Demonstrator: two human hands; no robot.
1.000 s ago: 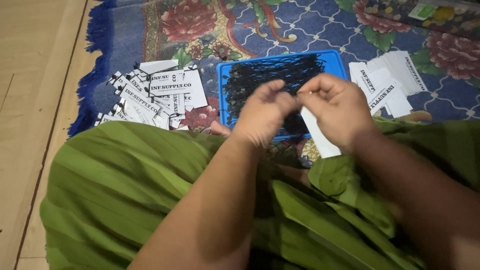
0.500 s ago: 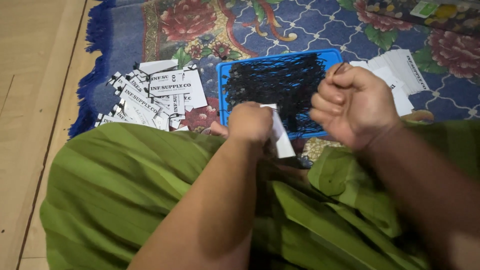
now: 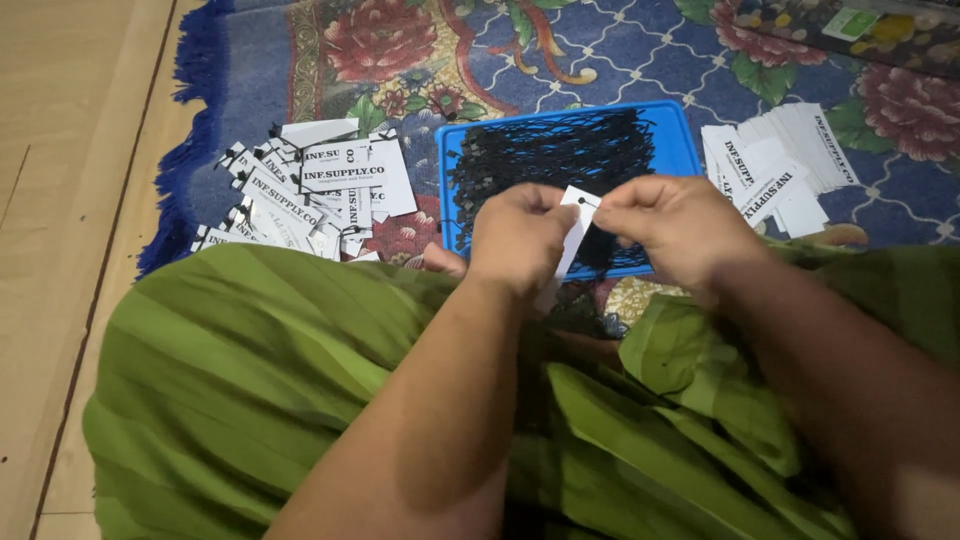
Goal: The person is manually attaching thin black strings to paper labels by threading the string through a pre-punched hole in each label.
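Observation:
My left hand (image 3: pixel 517 237) pinches a white paper tag (image 3: pixel 576 218) by its left side. My right hand (image 3: pixel 672 225) meets it at the tag's top corner, fingers pinched there; a thin black string seems to be between them, too small to be sure. Both hands hover over the near edge of a blue tray (image 3: pixel 677 128) filled with black strings (image 3: pixel 552 150). A heap of white printed tags with strings attached (image 3: pixel 312 190) lies left of the tray. A stack of plain printed tags (image 3: pixel 782 162) lies to its right.
I sit on a blue floral rug (image 3: pixel 420 50) with green cloth (image 3: pixel 250 360) over my lap. Wooden floor (image 3: pixel 70 150) runs along the left, beyond the rug's fringe. A patterned cushion or bag (image 3: pixel 850 30) sits at the far right top.
My right hand had drawn away to the right, closed, while the left held the tag low. Now both hands have come back together at the tag over the tray.

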